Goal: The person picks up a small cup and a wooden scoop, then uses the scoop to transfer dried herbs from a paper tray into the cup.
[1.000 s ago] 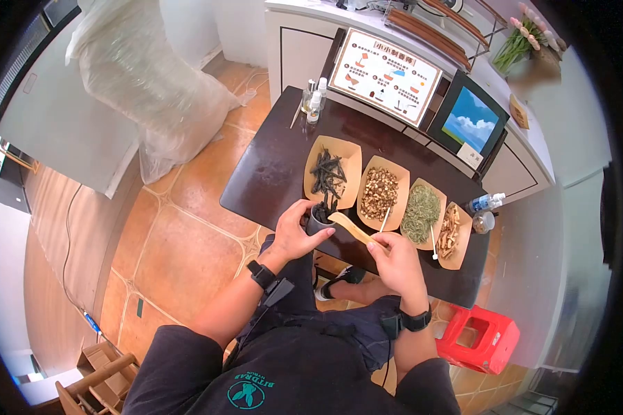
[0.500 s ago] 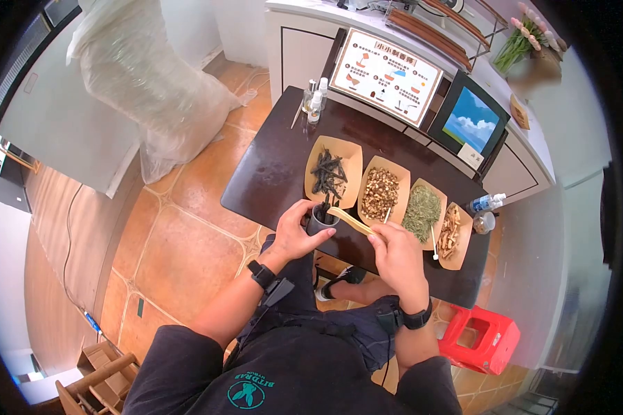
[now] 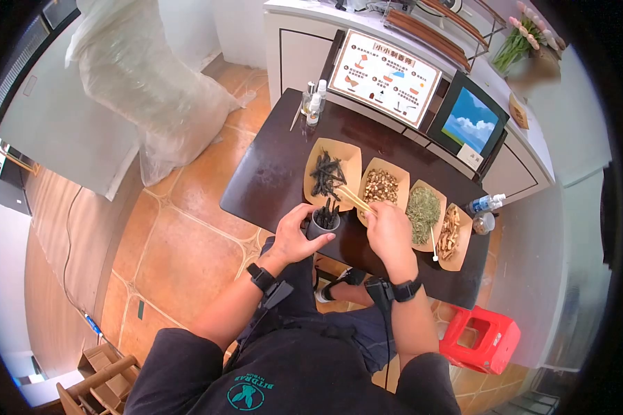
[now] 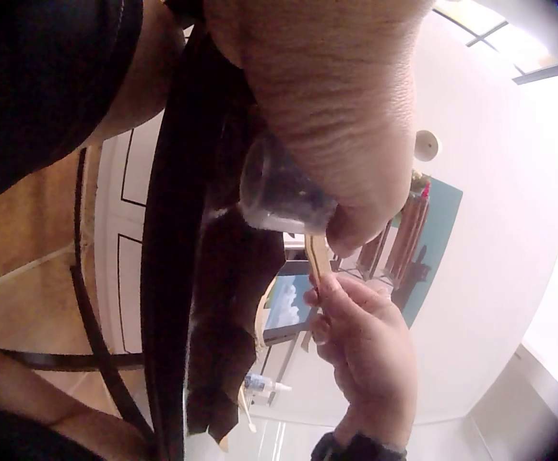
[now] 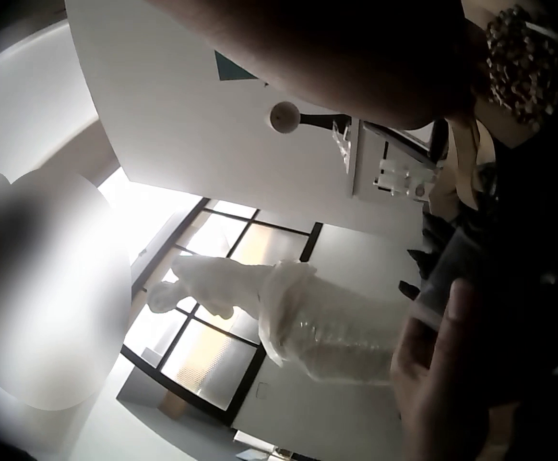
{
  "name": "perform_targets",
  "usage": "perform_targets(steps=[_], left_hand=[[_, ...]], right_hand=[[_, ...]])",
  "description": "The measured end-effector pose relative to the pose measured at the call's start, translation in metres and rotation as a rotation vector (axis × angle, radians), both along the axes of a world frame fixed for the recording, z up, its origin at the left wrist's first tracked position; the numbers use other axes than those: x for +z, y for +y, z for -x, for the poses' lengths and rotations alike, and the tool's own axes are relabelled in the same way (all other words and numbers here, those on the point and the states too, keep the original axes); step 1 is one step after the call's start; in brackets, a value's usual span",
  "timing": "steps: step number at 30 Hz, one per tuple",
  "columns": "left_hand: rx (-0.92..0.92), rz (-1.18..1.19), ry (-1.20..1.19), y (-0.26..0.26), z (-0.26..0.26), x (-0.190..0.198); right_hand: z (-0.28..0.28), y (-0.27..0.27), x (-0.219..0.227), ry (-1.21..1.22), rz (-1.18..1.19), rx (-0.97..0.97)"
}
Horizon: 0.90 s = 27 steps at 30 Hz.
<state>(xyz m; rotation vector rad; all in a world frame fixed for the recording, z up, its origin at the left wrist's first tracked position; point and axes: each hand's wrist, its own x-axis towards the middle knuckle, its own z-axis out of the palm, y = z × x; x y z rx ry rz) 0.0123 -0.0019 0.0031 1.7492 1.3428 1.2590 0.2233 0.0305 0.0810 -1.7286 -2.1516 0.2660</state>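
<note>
Dark table (image 3: pixel 270 173): my left hand (image 3: pixel 292 235) grips small light cup (image 3: pixel 320 223); beside it, right hand (image 3: pixel 387 232) pinches stiff, thin wooden scoop (image 3: pixel 354 199) by its handle.

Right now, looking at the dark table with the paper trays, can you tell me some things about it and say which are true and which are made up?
1. The left hand grips the small grey cup of dark sticks. True.
2. The right hand holds a blue spray bottle. False: it pinches a thin light wooden scoop; the bottle stands at the far right edge of the table.
3. Four tan paper trays sit in a row on the dark wooden table. True.
4. The tray of green herbs is the leftmost tray. False: the leftmost one is the tray of dark sticks.
5. A red plastic stool stands on the floor by the table. True.
</note>
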Motion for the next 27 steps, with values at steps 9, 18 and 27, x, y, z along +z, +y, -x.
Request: perform_targets(steps=[9,18,27], left_hand=[[0.003,-0.010,-0.015,0.001,-0.001,-0.001],[0.054,-0.010,0.002,0.002,-0.003,0.002],[0.070,0.003,-0.019,0.002,-0.004,-0.002]], right_hand=[[0.014,0.020,-0.006,-0.102,0.066,0.036],[-0.011,-0.004,0.019,0.299,0.059,-0.035],[-0.018,-0.050,0.027,0.357,0.021,0.060]])
